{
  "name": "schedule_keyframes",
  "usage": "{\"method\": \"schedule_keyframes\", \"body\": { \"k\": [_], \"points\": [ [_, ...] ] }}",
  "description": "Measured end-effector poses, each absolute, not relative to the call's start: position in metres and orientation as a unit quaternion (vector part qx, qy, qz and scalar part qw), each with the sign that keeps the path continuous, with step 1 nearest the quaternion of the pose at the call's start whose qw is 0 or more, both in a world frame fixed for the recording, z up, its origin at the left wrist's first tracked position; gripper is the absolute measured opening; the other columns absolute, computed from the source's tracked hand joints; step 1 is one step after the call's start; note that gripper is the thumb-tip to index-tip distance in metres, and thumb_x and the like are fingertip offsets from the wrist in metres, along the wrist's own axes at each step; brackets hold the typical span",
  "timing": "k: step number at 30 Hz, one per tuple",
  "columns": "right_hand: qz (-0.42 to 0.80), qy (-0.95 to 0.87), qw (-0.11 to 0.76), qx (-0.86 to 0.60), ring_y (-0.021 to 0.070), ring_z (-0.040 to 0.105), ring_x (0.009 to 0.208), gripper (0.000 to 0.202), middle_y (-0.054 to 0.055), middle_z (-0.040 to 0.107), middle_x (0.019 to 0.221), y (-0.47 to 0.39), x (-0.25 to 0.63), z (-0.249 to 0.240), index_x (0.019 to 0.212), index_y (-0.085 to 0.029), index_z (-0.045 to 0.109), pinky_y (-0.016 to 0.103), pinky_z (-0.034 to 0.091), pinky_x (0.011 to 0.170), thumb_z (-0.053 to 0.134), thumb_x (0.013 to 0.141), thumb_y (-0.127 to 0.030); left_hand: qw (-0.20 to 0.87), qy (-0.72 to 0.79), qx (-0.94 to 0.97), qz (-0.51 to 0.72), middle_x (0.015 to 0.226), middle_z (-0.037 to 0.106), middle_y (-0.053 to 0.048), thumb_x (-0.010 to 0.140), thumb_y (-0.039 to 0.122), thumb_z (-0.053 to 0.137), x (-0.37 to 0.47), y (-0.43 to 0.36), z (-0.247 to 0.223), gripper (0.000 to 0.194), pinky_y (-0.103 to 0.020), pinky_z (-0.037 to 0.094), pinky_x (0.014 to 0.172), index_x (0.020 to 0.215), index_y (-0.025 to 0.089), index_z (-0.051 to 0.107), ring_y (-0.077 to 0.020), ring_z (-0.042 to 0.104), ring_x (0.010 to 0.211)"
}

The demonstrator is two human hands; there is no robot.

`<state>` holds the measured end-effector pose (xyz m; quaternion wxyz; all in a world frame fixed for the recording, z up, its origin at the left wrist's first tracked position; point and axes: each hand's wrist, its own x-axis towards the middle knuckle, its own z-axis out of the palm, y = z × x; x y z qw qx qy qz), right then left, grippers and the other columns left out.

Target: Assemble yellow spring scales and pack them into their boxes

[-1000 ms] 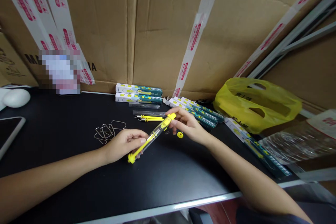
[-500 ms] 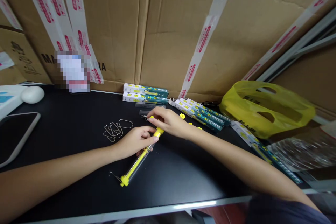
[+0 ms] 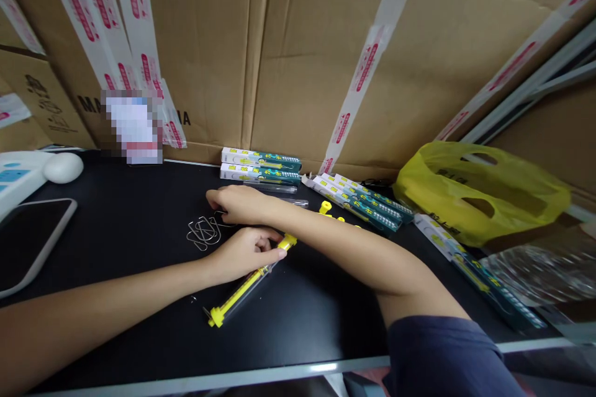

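A clear spring scale (image 3: 246, 287) with yellow end caps and a yellow inner strip lies slanted across the black table. My left hand (image 3: 244, 252) is closed round its upper part, thumb on top. At its lower end, a thin wire hook sticks out beside the cap. My right hand (image 3: 239, 203) reaches across above the left one, fingers bent down onto the end of a metal hook at the edge of a small pile of bent metal hooks (image 3: 203, 234). Its fingertips are partly hidden.
Printed spring scale boxes (image 3: 259, 172) lie along the cardboard wall, with clear tubes (image 3: 293, 202) in front. Small yellow caps (image 3: 325, 206) sit to their right. A yellow plastic bag (image 3: 475, 192) stands at right; a phone (image 3: 35, 242) and white power strip (image 3: 23, 173) at left.
My right hand has left the scale's upper end and moved left to the metal hooks. The left hand still holds the scale, whose lower end has shifted slightly left.
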<state>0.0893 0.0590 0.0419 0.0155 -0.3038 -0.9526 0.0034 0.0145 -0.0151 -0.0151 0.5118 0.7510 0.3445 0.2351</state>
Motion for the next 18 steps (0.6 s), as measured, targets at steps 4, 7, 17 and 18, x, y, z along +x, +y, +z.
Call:
{"method": "schedule_keyframes", "body": {
  "k": [4,7,17,18],
  "points": [
    [0.014,-0.946,-0.02,-0.324,0.0173,0.059,0.075,0.029,0.007,0.069,0.094,0.061,0.081,0.044,0.103,-0.016,0.058,0.025,0.03,0.052,0.054,0.077,-0.005,0.512,0.343,0.752,0.235,0.063,0.061,0.0,0.082,0.04,0.059,0.015,-0.014,-0.015,0.039,-0.026,0.045,0.057,0.106,0.011,0.065,-0.0166,0.06,0.06],
    [0.011,-0.941,-0.025,-0.336,0.0176,0.059,0.073,0.03,0.008,0.07,0.092,0.061,0.078,0.044,0.104,-0.015,0.059,0.025,0.031,0.052,0.057,0.075,-0.005,0.509,0.341,0.754,0.236,0.064,0.061,0.0,0.081,0.04,0.058,0.015,-0.014,-0.015,0.039,-0.026,0.045,0.057,0.106,0.011,0.065,-0.0168,0.06,0.06],
    [0.023,-0.919,0.159,-0.36,0.0138,0.051,0.068,0.015,0.003,0.062,0.077,0.07,0.113,0.066,0.085,-0.015,0.06,0.025,0.033,0.06,0.053,0.073,-0.01,0.54,0.356,0.721,0.246,0.061,0.057,0.003,0.081,0.041,0.059,0.013,-0.018,-0.008,0.036,-0.021,0.04,0.051,0.104,0.013,0.061,-0.0117,0.053,0.057],
    [0.027,-0.911,0.199,-0.361,0.013,0.049,0.066,0.016,0.001,0.059,0.074,0.068,0.123,0.07,0.084,-0.015,0.059,0.024,0.033,0.06,0.052,0.072,-0.008,0.549,0.357,0.711,0.254,0.061,0.056,0.003,0.082,0.04,0.058,0.013,-0.018,-0.007,0.034,-0.02,0.04,0.051,0.103,0.014,0.06,-0.0109,0.052,0.056]
  ]
}}
